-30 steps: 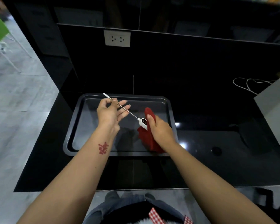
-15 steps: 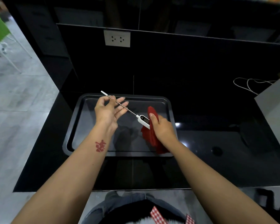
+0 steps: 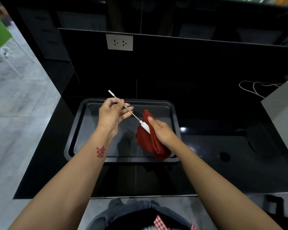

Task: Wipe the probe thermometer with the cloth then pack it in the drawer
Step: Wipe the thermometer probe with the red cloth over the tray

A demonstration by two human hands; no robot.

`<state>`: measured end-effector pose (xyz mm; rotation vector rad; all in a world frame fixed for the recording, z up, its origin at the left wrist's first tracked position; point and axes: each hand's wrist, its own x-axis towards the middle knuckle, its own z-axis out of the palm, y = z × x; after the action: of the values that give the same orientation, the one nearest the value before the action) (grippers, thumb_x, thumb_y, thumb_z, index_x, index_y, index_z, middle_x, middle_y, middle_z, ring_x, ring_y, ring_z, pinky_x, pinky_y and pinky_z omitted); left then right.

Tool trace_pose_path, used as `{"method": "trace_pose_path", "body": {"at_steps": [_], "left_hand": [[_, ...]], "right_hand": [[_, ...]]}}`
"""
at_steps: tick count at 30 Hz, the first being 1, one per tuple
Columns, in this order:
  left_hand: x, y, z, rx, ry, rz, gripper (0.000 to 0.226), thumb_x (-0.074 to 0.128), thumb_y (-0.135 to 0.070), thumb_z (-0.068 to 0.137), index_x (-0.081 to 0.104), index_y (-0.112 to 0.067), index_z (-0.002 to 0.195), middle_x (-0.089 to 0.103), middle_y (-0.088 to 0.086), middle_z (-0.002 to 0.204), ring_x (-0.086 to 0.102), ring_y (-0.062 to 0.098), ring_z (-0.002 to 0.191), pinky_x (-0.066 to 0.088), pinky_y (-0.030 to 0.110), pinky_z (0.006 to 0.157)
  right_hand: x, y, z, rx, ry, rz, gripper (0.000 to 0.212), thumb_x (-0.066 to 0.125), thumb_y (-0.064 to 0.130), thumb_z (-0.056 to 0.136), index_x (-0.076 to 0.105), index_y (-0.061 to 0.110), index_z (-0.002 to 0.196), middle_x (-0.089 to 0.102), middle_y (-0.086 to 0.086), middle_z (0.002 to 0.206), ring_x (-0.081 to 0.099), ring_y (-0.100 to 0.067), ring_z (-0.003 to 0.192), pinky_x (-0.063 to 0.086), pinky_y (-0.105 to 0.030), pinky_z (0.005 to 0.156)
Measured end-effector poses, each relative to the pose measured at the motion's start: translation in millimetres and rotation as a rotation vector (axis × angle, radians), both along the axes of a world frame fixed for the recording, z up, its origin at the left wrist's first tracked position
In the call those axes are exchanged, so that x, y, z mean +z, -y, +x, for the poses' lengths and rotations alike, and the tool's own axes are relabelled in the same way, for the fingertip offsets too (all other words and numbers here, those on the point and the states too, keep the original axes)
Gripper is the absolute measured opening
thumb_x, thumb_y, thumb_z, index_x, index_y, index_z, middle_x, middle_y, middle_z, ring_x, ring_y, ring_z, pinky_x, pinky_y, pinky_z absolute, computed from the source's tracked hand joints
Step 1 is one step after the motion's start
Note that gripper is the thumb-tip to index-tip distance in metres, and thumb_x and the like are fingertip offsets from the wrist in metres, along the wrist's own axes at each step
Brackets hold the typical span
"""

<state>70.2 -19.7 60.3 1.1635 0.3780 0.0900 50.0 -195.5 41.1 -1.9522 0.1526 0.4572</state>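
Holding a slim probe thermometer point(image 3: 129, 110) with a thin silver metal stem and a white plastic body, the person keeps it in the air above a dark rectangular metal baking tray point(image 3: 76, 120). White cap sits on the far tip of the stem, up and left; white body is at the near, lower-right end. Display side is hard to make out from here, possibly turned away.

Left hand point(image 3: 112, 114) pinches the stem between thumb and fingers, roughly at mid-length, other fingers spread loosely. Right hand point(image 3: 161, 129) is closed around a bunched red cloth point(image 3: 150, 143) and presses it against the white body of the thermometer, thumb lying along the cloth's top edge. Cloth hangs down from the hand in folds, lower part reaching the tray's near right corner and draping over its rim.

Tray sits on a glossy black countertop point(image 3: 223, 171), long side toward the person. Inside it only the trailing end of the cloth touches down; rest of the tray floor shows bare with reflections of the hands.

Left forearm carries a red mark point(image 3: 101, 151) near the wrist. On the black back panel, a white double wall socket point(image 3: 119, 42). At the right edge stands a pale grey box point(image 3: 284, 113) with a thin white cable point(image 3: 254, 87) looped behind it. Grey tiled floor point(image 3: 15, 100) lies to the left of the counter.
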Motion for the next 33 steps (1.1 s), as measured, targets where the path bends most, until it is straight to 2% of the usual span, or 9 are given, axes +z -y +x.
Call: {"method": "trace_pose_path", "body": {"at_steps": [9,14,19,23,26,28,31,33], "left_hand": [[-7.3,13.7,0.2,0.09,-0.042,0.092,0.014,0.058,-0.012,0.097,0.052,-0.011,0.084,0.064,0.012,0.08,0.072,0.018,0.066,0.057,0.023,0.054],[-10.1,-0.7,4.2,0.179,-0.087,0.03,0.016,0.059,-0.012,0.096,0.05,-0.012,0.083,0.063,0.012,0.079,0.072,0.019,0.064,0.056,0.023,0.053],[-16.0,8.8,-3.3,0.169,-0.131,0.029,0.017,0.058,-0.012,0.097,0.049,-0.013,0.083,0.062,0.011,0.08,0.072,0.019,0.065,0.056,0.022,0.052],[-10.0,9.4,-1.0,0.15,-0.138,-0.015,0.013,0.058,-0.011,0.097,0.052,-0.012,0.085,0.063,0.011,0.081,0.072,0.02,0.067,0.057,0.023,0.054],[-4.3,3.4,-1.9,-0.007,-0.096,-0.118,0.008,0.054,-0.007,0.098,0.058,-0.01,0.092,0.067,0.009,0.085,0.073,0.02,0.074,0.06,0.028,0.063],[-4.1,2.7,-4.4,-0.068,-0.083,-0.122,0.009,0.052,-0.005,0.098,0.06,-0.007,0.094,0.068,0.008,0.087,0.074,0.02,0.075,0.061,0.029,0.067],[-5.4,4.0,-3.0,-0.004,-0.096,-0.073,0.011,0.051,-0.003,0.098,0.058,-0.008,0.09,0.068,0.009,0.086,0.073,0.018,0.072,0.062,0.029,0.068],[-5.9,1.2,0.9,0.047,-0.112,-0.061,0.013,0.051,-0.003,0.098,0.056,-0.009,0.088,0.067,0.009,0.084,0.072,0.016,0.069,0.061,0.028,0.066]], "right_hand": [[0.2,-5.2,-2.4,0.06,0.047,-0.02,0.048,0.04,0.057,0.097,0.067,0.02,0.111,0.073,-0.004,0.103,0.069,-0.019,0.094,0.053,-0.036,0.089],[-4.3,5.0,-5.8,0.05,0.036,-0.071,0.05,0.043,0.054,0.097,0.07,0.012,0.102,0.073,-0.01,0.099,0.068,-0.025,0.093,0.052,-0.036,0.086],[-5.4,0.6,-5.4,0.077,0.077,-0.142,0.043,0.042,0.054,0.098,0.063,0.021,0.081,0.066,-0.002,0.083,0.062,-0.021,0.082,0.045,-0.032,0.075],[-0.7,-2.9,-0.5,0.075,0.056,-0.106,0.046,0.042,0.055,0.097,0.069,0.017,0.096,0.072,-0.006,0.096,0.067,-0.023,0.091,0.05,-0.035,0.083],[1.2,3.9,2.7,0.031,-0.005,-0.038,0.053,0.044,0.054,0.097,0.071,0.009,0.102,0.074,-0.011,0.098,0.069,-0.027,0.093,0.052,-0.036,0.086],[-0.6,6.8,4.8,0.019,-0.013,-0.037,0.054,0.046,0.053,0.097,0.072,0.007,0.103,0.075,-0.013,0.099,0.07,-0.027,0.094,0.052,-0.038,0.088],[-2.0,5.8,6.1,0.024,0.012,-0.037,0.058,0.048,0.053,0.096,0.07,0.001,0.102,0.074,-0.017,0.098,0.067,-0.023,0.083,0.05,-0.034,0.078],[-1.6,6.4,6.0,0.037,0.041,-0.061,0.058,0.048,0.054,0.095,0.07,0.0,0.099,0.074,-0.016,0.093,0.065,-0.023,0.079,0.048,-0.034,0.076]]}}
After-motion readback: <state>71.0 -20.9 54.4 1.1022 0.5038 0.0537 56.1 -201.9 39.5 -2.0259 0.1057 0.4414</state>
